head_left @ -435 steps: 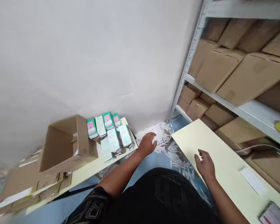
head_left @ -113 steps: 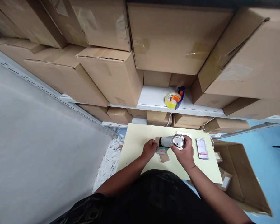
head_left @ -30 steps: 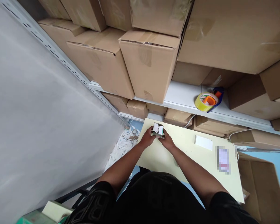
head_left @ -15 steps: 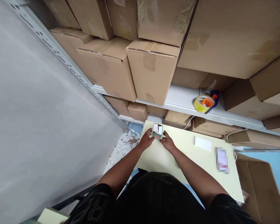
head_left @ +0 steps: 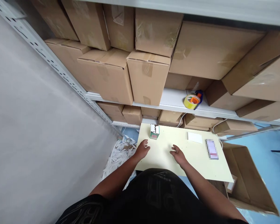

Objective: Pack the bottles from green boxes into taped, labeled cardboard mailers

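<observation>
A small green and white box (head_left: pixel 154 132) stands upright near the far left corner of the pale yellow table (head_left: pixel 163 155); white pieces show at its top. My left hand (head_left: pixel 142 149) hovers just in front of the box, fingers curved and apart, touching nothing. Over the middle of the table my right hand (head_left: pixel 178 154) is likewise open, with nothing between its fingers. Farther right lie a flat white box (head_left: pixel 194 137) and a blurred pale purple item (head_left: pixel 212 149), both apart from my hands.
Shelves of cardboard boxes (head_left: pixel 147 77) rise behind the table. A tape dispenser (head_left: pixel 192 100) with yellow tape sits on the shelf. White paper strips (head_left: pixel 118 157) heap on the floor at left, beside the grey wall (head_left: pixel 49 140). An open carton (head_left: pixel 247 177) stands at right.
Both hands have let go of the small box and drawn back toward me, the right one also moving rightward. The box stays on the table. The camera view has shifted.
</observation>
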